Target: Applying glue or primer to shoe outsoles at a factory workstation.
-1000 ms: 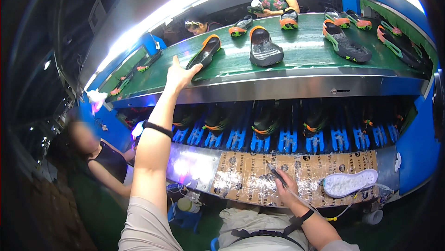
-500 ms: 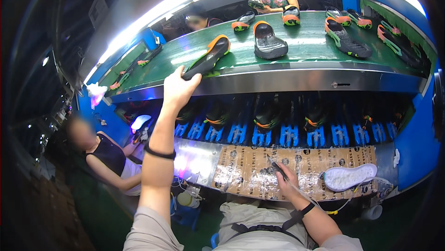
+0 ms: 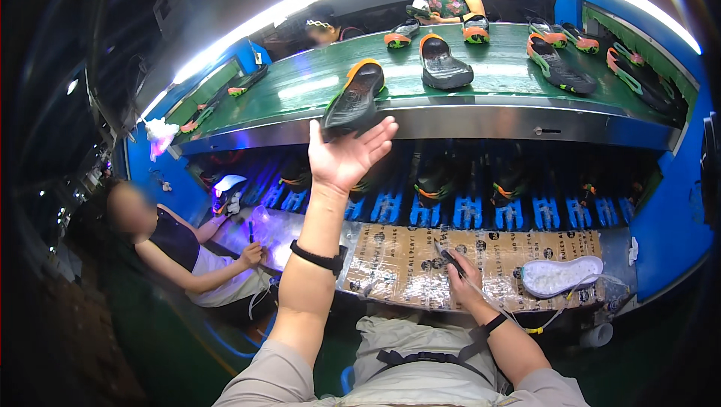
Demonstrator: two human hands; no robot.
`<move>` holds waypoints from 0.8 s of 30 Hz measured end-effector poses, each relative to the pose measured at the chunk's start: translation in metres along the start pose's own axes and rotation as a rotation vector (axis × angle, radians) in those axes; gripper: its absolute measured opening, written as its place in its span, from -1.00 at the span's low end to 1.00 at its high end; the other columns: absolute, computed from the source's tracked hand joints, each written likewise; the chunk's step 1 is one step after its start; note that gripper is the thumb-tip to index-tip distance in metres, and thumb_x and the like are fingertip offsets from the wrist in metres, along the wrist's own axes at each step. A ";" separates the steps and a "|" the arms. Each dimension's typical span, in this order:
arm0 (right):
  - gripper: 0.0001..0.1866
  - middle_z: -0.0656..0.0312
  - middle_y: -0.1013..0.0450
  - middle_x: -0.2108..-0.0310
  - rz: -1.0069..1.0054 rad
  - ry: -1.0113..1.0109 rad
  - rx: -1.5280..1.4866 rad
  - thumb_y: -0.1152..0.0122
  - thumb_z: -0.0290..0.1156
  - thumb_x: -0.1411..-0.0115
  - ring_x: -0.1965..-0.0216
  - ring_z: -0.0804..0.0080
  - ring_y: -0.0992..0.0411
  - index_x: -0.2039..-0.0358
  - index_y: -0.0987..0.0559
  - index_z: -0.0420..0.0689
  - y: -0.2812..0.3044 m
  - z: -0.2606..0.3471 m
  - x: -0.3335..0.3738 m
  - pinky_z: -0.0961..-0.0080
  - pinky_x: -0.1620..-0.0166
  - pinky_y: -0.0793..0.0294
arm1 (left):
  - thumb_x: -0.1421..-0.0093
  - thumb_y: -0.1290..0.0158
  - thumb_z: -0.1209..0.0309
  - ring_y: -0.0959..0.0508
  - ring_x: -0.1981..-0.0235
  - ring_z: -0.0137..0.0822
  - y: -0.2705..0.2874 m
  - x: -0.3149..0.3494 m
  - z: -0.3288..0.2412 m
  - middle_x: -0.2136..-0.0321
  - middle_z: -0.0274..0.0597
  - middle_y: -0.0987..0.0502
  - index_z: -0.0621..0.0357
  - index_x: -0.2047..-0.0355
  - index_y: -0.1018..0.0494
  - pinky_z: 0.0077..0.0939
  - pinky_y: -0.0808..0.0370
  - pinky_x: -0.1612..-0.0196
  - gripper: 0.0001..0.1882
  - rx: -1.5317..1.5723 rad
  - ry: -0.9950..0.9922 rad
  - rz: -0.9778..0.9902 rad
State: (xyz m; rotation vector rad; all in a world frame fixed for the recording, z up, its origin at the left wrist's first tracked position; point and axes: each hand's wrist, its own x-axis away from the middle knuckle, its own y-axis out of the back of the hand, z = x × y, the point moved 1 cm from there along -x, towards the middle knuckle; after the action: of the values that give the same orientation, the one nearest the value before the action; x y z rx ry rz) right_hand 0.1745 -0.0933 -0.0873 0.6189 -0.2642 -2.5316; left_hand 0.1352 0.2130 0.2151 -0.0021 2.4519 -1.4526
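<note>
My left hand [image 3: 345,153] is palm up at the front edge of the conveyor, its fingers spread. Just above the palm lies a black shoe sole [image 3: 356,97] with an orange heel rim, its toe end overhanging the metal edge. Whether the fingers touch its underside I cannot tell. My right hand [image 3: 467,278] grips a thin pen-like tool [image 3: 454,263] with a dark handle, a narrow tip and a cable or hose, over the cardboard-covered bench [image 3: 398,268]. A white sole-shaped piece [image 3: 562,276] full of white crumbly stuff lies to its right.
On the green conveyor belt [image 3: 496,73] stand several more black and orange soles. Blue holders [image 3: 467,213] line the lower shelf, some under dark soles. A co-worker [image 3: 169,238] sits at the left with hands at the bench; others are behind the belt.
My left hand has gone from a pinch on the sole to an open palm and moved right; the sole has turned more upright. The left co-worker's hand has come up onto the bench.
</note>
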 end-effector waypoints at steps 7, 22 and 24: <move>-0.57 -0.09 -0.60 -0.04 0.020 0.005 -0.003 -0.25 -0.30 -0.34 -0.07 -0.07 -0.56 -0.19 -0.59 -0.15 -0.002 0.001 0.000 0.17 -0.16 -0.49 | -0.50 0.31 -0.09 -0.42 -0.26 0.38 -0.008 -0.020 0.002 -0.27 0.30 -0.40 0.30 -0.35 -0.30 0.21 -0.50 -0.16 -0.27 0.136 -0.180 0.130; -0.60 -0.10 -0.61 0.01 -0.004 0.030 0.017 -0.25 -0.33 -0.35 -0.01 -0.06 -0.60 -0.15 -0.60 -0.20 -0.002 0.004 -0.003 0.21 -0.10 -0.53 | -0.12 -0.46 0.12 -0.60 -0.09 -0.21 0.015 0.174 0.092 -0.08 -0.09 -0.55 0.31 -0.32 -0.27 -0.24 -0.56 -0.19 -0.09 -0.699 -0.352 -0.293; -0.60 -0.10 -0.61 0.01 0.012 -0.011 0.005 -0.25 -0.33 -0.35 -0.01 -0.06 -0.60 -0.15 -0.60 -0.20 -0.002 0.005 -0.003 0.21 -0.09 -0.54 | -0.05 -0.54 0.15 -0.56 -0.14 -0.25 0.017 0.199 0.103 -0.12 -0.15 -0.52 0.28 -0.38 -0.22 -0.29 -0.52 -0.23 0.02 -0.672 -0.302 -0.391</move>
State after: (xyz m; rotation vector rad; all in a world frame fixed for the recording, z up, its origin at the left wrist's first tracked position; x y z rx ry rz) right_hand 0.1735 -0.0899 -0.0819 0.6040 -0.2770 -2.5241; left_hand -0.0276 0.1037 0.1055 -0.8092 2.6297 -0.6022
